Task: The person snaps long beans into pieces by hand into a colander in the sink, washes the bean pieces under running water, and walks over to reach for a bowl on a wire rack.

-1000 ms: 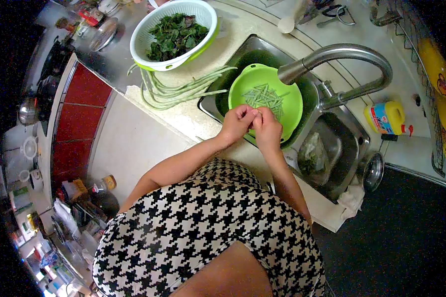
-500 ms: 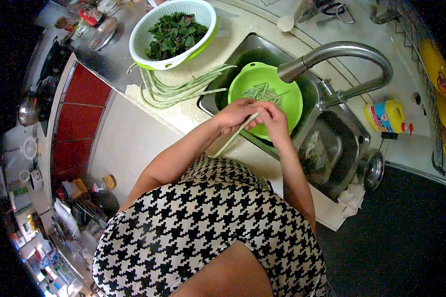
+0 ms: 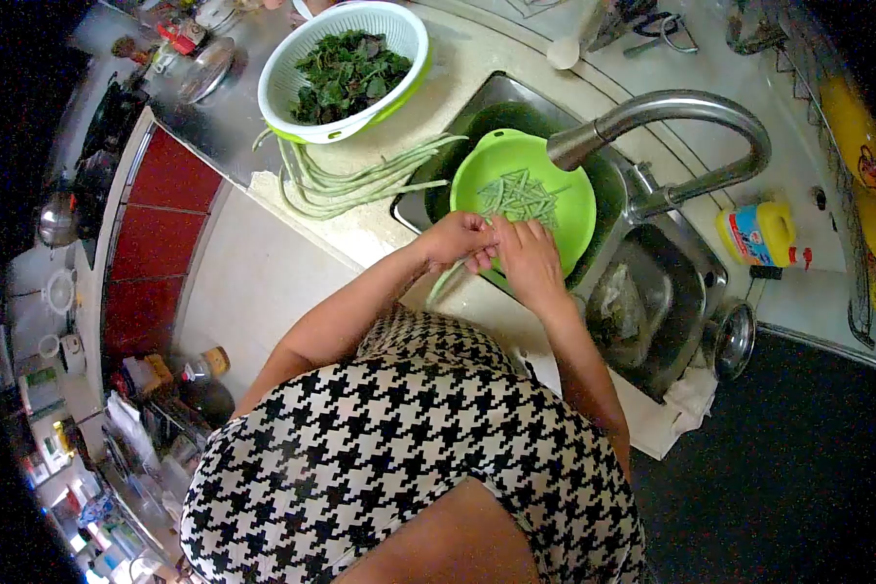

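A long green bean (image 3: 445, 282) runs through my left hand (image 3: 454, 241), its free end hanging below the fingers toward my body. My right hand (image 3: 532, 261) meets the left at the bean's upper end, fingers closed and partly hiding it. Both hands are over the near rim of a lime-green basin (image 3: 467, 175) set in the left sink bowl. Short bean pieces (image 3: 521, 195) lie in that basin. More whole long beans (image 3: 360, 183) are spread on the counter to the left, a few tips reaching the sink's edge.
A white colander (image 3: 274, 83) of dark leafy greens (image 3: 350, 76) stands at the back left. The tap (image 3: 691, 102) arches over the green basin. A yellow bottle (image 3: 774, 234) is right of the sink. A plastic bag (image 3: 618, 302) lies in the right sink bowl (image 3: 667, 292).
The bean's hanging end looks shorter. My right hand has turned with its back upward and come closer to the left. The pieces in the basin show more plainly.
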`<action>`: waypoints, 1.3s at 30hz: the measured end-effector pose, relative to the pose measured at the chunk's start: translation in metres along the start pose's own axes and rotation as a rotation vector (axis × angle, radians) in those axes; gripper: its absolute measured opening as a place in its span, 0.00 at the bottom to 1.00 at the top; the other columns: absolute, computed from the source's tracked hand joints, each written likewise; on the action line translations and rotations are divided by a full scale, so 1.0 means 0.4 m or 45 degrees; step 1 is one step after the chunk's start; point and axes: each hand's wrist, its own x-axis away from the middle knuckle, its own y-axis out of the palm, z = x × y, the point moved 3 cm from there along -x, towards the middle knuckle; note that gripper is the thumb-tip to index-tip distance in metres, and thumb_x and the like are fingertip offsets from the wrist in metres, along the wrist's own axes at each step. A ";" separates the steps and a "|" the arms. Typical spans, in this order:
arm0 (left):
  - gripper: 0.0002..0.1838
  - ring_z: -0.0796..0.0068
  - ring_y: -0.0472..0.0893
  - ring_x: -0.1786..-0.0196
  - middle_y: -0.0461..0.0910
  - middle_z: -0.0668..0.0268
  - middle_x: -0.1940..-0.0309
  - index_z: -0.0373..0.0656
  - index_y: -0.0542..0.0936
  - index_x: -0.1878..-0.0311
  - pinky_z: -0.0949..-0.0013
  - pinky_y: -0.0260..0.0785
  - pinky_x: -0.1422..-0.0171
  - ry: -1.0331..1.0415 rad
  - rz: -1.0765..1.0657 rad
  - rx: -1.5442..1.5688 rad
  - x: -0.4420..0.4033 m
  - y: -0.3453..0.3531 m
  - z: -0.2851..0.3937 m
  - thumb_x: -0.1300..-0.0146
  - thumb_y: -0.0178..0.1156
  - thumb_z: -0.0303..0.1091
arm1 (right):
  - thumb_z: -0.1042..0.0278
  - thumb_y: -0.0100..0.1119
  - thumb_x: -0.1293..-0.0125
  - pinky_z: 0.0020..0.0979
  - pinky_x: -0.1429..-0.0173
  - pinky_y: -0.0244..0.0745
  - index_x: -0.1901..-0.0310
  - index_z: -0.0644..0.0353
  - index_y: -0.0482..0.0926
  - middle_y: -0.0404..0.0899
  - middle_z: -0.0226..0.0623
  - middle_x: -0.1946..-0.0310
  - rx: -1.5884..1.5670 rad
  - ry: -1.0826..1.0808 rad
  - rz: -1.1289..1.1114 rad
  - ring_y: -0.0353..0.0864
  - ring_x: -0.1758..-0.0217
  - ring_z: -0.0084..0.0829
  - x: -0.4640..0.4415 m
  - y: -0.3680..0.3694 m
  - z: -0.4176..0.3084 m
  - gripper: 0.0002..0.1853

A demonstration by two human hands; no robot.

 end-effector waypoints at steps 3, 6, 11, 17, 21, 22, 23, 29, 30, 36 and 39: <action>0.14 0.81 0.73 0.80 0.74 0.70 0.79 0.40 0.74 0.73 0.79 0.65 0.79 0.019 -0.007 0.024 -0.003 -0.003 -0.019 0.40 0.54 0.42 | 0.72 0.50 0.47 0.42 0.56 0.64 0.62 0.58 0.69 0.72 0.41 0.68 -0.024 0.104 -0.063 0.69 0.61 0.41 0.004 0.021 0.004 0.10; 0.15 0.84 0.67 0.82 0.71 0.72 0.82 0.42 0.74 0.73 0.80 0.58 0.81 0.154 0.112 0.236 0.001 0.021 -0.002 0.40 0.54 0.44 | 0.71 0.49 0.45 0.39 0.61 0.66 0.64 0.60 0.68 0.72 0.41 0.71 -0.100 0.229 0.087 0.71 0.65 0.40 -0.003 0.043 0.017 0.07; 0.14 0.83 0.68 0.81 0.72 0.72 0.81 0.42 0.74 0.67 0.80 0.58 0.81 0.171 0.165 0.467 -0.016 0.037 0.020 0.38 0.50 0.43 | 0.67 0.42 0.37 0.31 0.66 0.67 0.65 0.62 0.67 0.71 0.37 0.74 -1.468 0.803 0.397 0.70 0.72 0.31 0.001 0.135 0.057 0.07; 0.13 0.78 0.73 0.76 0.74 0.67 0.75 0.40 0.73 0.64 0.76 0.69 0.71 0.144 0.114 0.843 -0.049 0.029 -0.001 0.37 0.49 0.41 | 0.65 0.41 0.35 0.28 0.60 0.66 0.62 0.63 0.66 0.70 0.35 0.72 -1.384 0.803 0.303 0.69 0.67 0.27 -0.024 0.107 0.095 0.09; 0.12 0.72 0.76 0.68 0.73 0.62 0.71 0.36 0.70 0.65 0.69 0.74 0.58 0.157 0.197 1.054 -0.062 -0.003 -0.001 0.37 0.47 0.37 | 0.62 0.46 0.37 0.36 0.53 0.65 0.57 0.61 0.67 0.72 0.44 0.60 -0.478 0.543 0.571 0.71 0.57 0.41 -0.024 0.082 0.135 0.12; 0.12 0.70 0.76 0.68 0.73 0.61 0.70 0.36 0.69 0.64 0.67 0.74 0.58 0.212 0.220 1.060 -0.078 -0.012 -0.009 0.36 0.46 0.37 | 0.61 0.46 0.37 0.39 0.55 0.66 0.58 0.61 0.69 0.74 0.46 0.64 -0.627 0.676 0.400 0.73 0.57 0.45 -0.014 0.084 0.138 0.12; 0.13 0.69 0.76 0.67 0.72 0.59 0.69 0.35 0.67 0.64 0.66 0.74 0.59 0.266 0.242 1.067 -0.090 -0.017 -0.018 0.35 0.44 0.37 | 0.60 0.45 0.37 0.39 0.56 0.67 0.60 0.61 0.70 0.74 0.46 0.66 -0.694 0.675 0.178 0.74 0.59 0.45 -0.004 0.091 0.125 0.13; 0.12 0.74 0.72 0.73 0.72 0.60 0.68 0.37 0.67 0.62 0.72 0.70 0.67 0.436 0.499 1.032 -0.077 0.031 0.039 0.34 0.43 0.39 | 0.57 0.45 0.37 0.33 0.69 0.66 0.67 0.63 0.71 0.73 0.39 0.79 -1.221 0.782 -0.213 0.73 0.75 0.32 0.019 0.156 0.028 0.16; 0.12 0.76 0.70 0.75 0.71 0.61 0.69 0.38 0.67 0.62 0.74 0.68 0.70 0.446 0.464 1.026 -0.078 0.030 0.040 0.34 0.43 0.39 | 0.57 0.45 0.37 0.33 0.70 0.66 0.68 0.63 0.71 0.73 0.38 0.80 -1.086 0.740 -0.136 0.73 0.76 0.33 0.016 0.149 0.028 0.15; 0.11 0.85 0.58 0.82 0.67 0.68 0.74 0.40 0.67 0.64 0.80 0.52 0.80 0.032 0.011 1.024 -0.074 0.008 0.039 0.33 0.41 0.39 | 0.65 0.49 0.43 0.37 0.72 0.67 0.75 0.63 0.68 0.73 0.40 0.79 -0.126 -0.003 -0.087 0.72 0.77 0.41 0.033 0.077 -0.029 0.10; 0.13 0.82 0.67 0.77 0.71 0.68 0.71 0.40 0.70 0.61 0.79 0.61 0.75 0.006 -0.111 0.688 -0.103 -0.018 0.016 0.36 0.46 0.41 | 0.68 0.50 0.46 0.37 0.70 0.69 0.76 0.61 0.67 0.74 0.40 0.76 -0.234 -0.075 -0.178 0.74 0.74 0.42 0.057 0.090 -0.052 0.07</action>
